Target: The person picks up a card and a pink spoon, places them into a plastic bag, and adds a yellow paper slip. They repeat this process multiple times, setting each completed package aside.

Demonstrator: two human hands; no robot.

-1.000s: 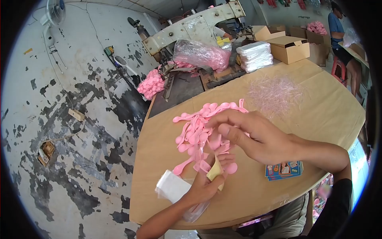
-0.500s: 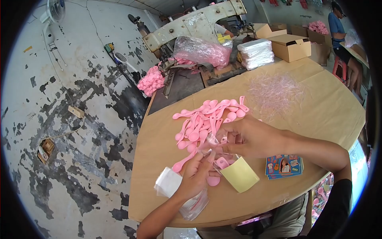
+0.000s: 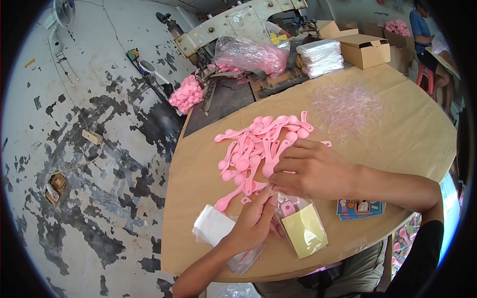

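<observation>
A clear plastic bag [image 3: 309,229] with a yellow card and a pink spoon inside hangs from my fingers over the front of the table. My left hand [image 3: 256,218] pinches the bag's top edge. Right beside it, my right hand [image 3: 318,171] has its fingers closed at the bag's opening, partly hiding it. Behind both hands lies a pile of pink spoons [image 3: 253,144]. Flat clear bags [image 3: 213,226] lie under and left of my left forearm. A stack of blue printed cards [image 3: 360,208] is partly covered by my right forearm.
Thin clear strips [image 3: 348,109] are heaped at the back right. Stacked plastic packs [image 3: 319,56] and a cardboard box [image 3: 365,51] stand at the far edge. A metal machine [image 3: 238,25] is behind the table [image 3: 407,134]. A person [image 3: 422,30] is at the far right.
The bag with the yellow card has turned more upright and moved slightly down and right. My right hand has shifted right, and both hands have come together at the bag's top.
</observation>
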